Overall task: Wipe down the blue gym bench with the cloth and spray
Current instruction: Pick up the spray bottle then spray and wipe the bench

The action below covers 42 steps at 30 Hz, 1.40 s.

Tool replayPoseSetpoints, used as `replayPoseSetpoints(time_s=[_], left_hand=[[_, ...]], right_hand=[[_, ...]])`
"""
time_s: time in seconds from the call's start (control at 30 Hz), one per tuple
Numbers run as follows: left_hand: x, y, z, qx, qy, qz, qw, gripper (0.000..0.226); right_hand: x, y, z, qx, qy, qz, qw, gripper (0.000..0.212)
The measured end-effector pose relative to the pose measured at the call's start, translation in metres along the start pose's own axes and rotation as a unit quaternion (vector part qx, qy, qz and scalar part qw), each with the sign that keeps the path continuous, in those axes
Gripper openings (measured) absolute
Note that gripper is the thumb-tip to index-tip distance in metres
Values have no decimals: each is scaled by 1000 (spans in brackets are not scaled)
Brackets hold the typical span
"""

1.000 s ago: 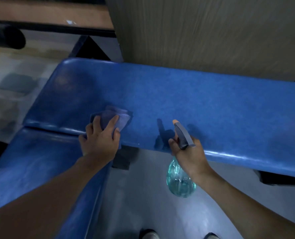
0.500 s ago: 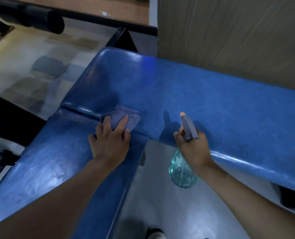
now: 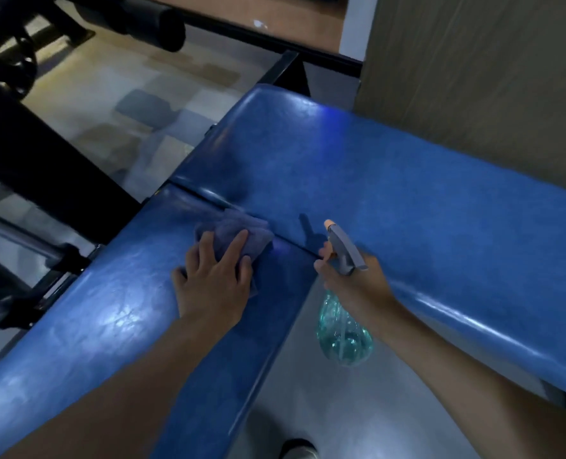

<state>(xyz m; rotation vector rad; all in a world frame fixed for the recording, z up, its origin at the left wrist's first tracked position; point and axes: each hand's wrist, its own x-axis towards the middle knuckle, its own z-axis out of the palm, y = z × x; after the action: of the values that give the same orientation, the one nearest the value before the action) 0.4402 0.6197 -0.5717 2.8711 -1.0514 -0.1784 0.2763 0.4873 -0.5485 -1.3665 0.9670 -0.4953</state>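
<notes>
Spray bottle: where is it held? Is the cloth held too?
The right hand grips the spray bottle by its neck, under the trigger head. The left hand only presses the cloth on the bench.

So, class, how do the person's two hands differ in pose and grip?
The left hand lies flat with straight fingers; the right hand is curled. The left hand presses the cloth onto the bench; the right hand grips the spray bottle. Both are bare.

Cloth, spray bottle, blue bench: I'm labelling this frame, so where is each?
cloth (image 3: 233, 230): head view, bunched fabric at its far end.
spray bottle (image 3: 344, 339): head view, clear rounded body.
blue bench (image 3: 407, 200): head view, bare top of the far pad.
</notes>
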Motion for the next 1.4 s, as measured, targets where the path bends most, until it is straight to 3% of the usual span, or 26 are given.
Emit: replayPoseSetpoints(time_s=[0.2,0.33,0.53,0.8,0.9,1.13,1.4], left_hand=[[-41,-38,-2,-14,-8,-75,997,50],[-84,-67,-6,-24,-21,-146,989,51],[-143,-98,-7,-33,-4,-208,978,49],[-179,-125,-8,-44,-7,-244,969,47],[-198,-138,-9,-52,-9,-245,968,45],[-254,-183,-9,-58,-8,-231,971,45],[-331,-249,-5,-66,9,-241,968,45]], right_hand=[[-17,-4,27,-156,-33,-65,985,31],[-41,5,36,-138,-103,-50,984,5],[-81,12,44,-102,-231,-53,966,30],[-126,28,60,-98,-251,-5,963,7],[-143,32,69,-110,-267,-5,957,9],[-212,49,100,-104,-261,-64,958,50],[-286,80,149,-155,-246,-113,950,23]])
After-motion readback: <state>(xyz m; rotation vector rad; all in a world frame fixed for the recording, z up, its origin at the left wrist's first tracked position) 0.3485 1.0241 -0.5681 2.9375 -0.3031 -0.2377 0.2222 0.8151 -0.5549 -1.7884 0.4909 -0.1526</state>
